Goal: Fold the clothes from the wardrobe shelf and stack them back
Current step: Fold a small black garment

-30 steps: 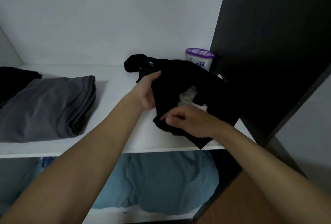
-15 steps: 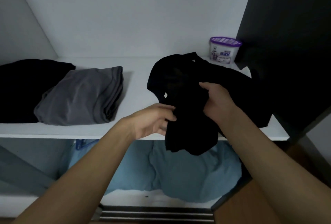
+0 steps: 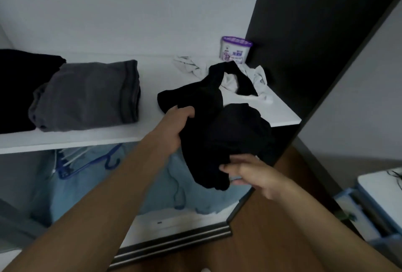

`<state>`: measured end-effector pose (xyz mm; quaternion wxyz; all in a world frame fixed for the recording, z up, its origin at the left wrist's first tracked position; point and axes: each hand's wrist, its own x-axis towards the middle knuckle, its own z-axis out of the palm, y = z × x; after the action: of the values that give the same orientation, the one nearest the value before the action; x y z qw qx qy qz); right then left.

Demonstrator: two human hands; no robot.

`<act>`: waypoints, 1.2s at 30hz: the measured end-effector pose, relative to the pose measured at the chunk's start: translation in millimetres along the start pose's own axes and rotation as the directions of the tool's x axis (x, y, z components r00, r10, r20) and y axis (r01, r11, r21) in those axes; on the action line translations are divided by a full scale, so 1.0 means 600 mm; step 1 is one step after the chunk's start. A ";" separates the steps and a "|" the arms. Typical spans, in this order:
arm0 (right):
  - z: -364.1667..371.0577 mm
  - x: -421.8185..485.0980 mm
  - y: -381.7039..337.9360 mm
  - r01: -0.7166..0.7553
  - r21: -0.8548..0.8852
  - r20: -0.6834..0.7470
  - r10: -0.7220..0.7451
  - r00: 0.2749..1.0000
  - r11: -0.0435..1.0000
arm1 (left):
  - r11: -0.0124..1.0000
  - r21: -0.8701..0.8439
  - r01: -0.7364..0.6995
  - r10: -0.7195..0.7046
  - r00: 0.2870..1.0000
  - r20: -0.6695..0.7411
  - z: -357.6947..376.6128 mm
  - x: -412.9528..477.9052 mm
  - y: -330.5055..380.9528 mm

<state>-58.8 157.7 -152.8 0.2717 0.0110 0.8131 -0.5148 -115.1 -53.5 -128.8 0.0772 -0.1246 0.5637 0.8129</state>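
Shelf (image 3: 65,140) lies beyond both hands. Black garment (image 3: 217,123) hangs half off its front edge. Grey stack (image 3: 91,95) sits left of left hand (image 3: 176,128), which grips the garment's left side. Right hand (image 3: 254,173) pinches its lower edge. White cloth (image 3: 230,80) and tub (image 3: 236,51) are farther back.

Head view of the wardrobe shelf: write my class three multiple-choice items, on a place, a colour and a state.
1. Where is the round white tub with purple lid?
A) the white shelf's back right corner
B) under the shelf
C) in a hand

2. The folded cloth garment beside the black folded pile is:
A) red
B) grey
C) yellow

3. The crumpled black garment is:
A) folded flat
B) on a hanger
C) held bunched by the left hand and right hand

Key: 1A, it stands farthest back and right; 2B, dark grey fabric; 3C, both grip it over the shelf edge.
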 end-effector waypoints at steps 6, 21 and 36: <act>0.016 -0.023 -0.002 -0.044 0.423 -0.177 0.130 0.976 0.905 | 0.975 0.221 0.001 -0.044 0.981 0.188 -0.069 -0.109 -0.044; 0.207 -0.102 0.091 0.000 0.725 0.026 -0.028 0.999 0.689 | 0.961 0.041 0.272 -0.275 0.954 0.121 -0.161 -0.348 -0.210; 0.078 -0.236 0.425 -0.217 0.738 0.067 0.252 0.966 0.639 | 0.885 0.264 0.383 -0.404 0.914 0.028 0.030 -0.473 -0.417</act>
<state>157.6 275.1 -315.9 0.2909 0.2361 0.5320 -0.7594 220.9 55.9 -265.1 0.2788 -0.1919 0.6218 0.7063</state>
